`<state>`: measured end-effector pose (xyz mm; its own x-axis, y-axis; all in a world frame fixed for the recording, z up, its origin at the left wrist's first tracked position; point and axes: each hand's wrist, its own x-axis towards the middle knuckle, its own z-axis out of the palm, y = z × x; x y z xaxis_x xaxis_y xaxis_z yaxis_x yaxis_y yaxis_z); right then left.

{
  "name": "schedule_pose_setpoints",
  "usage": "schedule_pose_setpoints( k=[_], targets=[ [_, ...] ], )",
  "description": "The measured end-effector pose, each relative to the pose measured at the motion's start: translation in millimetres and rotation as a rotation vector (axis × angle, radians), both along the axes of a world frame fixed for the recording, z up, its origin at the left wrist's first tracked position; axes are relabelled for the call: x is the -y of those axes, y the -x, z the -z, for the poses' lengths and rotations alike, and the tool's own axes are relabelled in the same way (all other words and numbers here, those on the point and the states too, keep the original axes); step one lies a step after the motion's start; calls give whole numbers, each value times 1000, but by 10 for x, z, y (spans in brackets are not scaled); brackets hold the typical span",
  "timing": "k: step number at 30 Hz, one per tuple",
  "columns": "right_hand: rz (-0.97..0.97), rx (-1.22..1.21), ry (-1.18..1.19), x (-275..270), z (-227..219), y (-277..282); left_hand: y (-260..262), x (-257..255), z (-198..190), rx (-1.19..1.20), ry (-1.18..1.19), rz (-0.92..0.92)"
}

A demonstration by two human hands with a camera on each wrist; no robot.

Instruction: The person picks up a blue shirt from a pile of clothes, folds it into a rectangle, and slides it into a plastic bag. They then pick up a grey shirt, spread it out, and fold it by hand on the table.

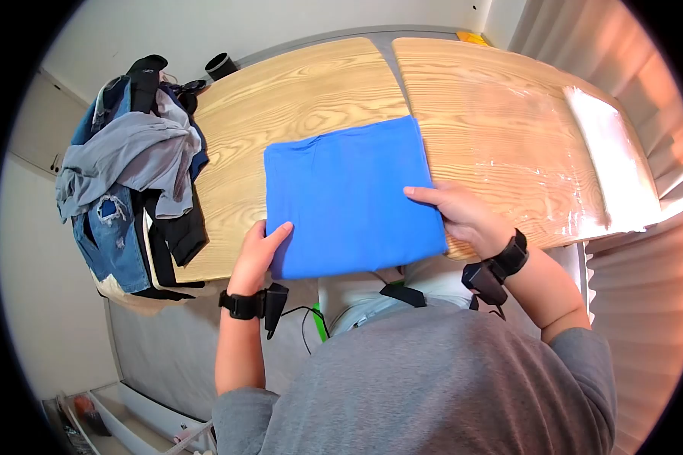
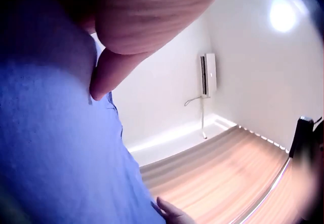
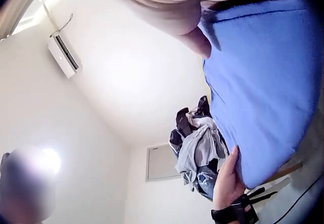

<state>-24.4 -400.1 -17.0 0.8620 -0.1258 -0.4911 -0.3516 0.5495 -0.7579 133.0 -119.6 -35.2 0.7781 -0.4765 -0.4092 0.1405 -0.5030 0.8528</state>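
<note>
My left grip and right grip each pinch one side of the folded blue cloth, over the near edge of the desk. Loosening one side or pulling unevenly could, I judge, let its layers slip and sag.

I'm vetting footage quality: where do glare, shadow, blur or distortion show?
Head view: fisheye curving, black corners, glints on clear plastic; left wrist: a glaring light upper right, blue cloth shadowed toward the top; right wrist: a person's head blurred, lower left.
</note>
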Motion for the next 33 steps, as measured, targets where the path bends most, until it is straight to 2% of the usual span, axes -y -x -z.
schedule_pose_setpoints(
  k=[2,5,9,11,12,14,15,17,19,21,22,25,27,29,30,32,33],
  targets=[
    [10,82,24,-42,81,-14,29,-39,66,-103,271,-58],
    [29,75,-81,-88,63,32,101,-87,42,-154,264,-60],
    [98,-5,-149,-80,303,93,80,-209,126,-181,308,-77],
    [166,124,373,-178,410,174,66,-282,187,-72,220,-40],
    [170,118,369,-172,416,207,72,-331,191,-78,216,-35],
    [-20,100,335,-150,377,305,74,-445,190,-34,156,-188],
    [-8,92,327,-136,351,331,58,-524,195,-40,147,-176],
    [-191,-53,417,-82,260,342,29,-690,199,15,104,-244],
    [-212,-104,451,-124,128,312,66,-762,181,22,61,-263],
    [-285,-88,476,-160,133,261,117,-810,165,-22,91,-330],
    [-469,-72,455,-112,157,225,142,-835,168,-23,81,-330],
    [-516,-191,474,-270,104,304,241,-871,172,-83,161,-348],
    [-586,-206,465,-275,269,348,353,-897,112,-213,250,-346],
    [-393,-144,271,-345,358,362,376,-1018,143,-288,332,-328],
    [-399,-142,274,-391,348,375,379,-1080,145,-354,409,-301],
    [-190,-11,-46,-562,201,326,384,-1175,184,-346,430,-286],
    [-198,-4,-45,-616,213,277,379,-1217,200,-343,449,-263]
  ],
)
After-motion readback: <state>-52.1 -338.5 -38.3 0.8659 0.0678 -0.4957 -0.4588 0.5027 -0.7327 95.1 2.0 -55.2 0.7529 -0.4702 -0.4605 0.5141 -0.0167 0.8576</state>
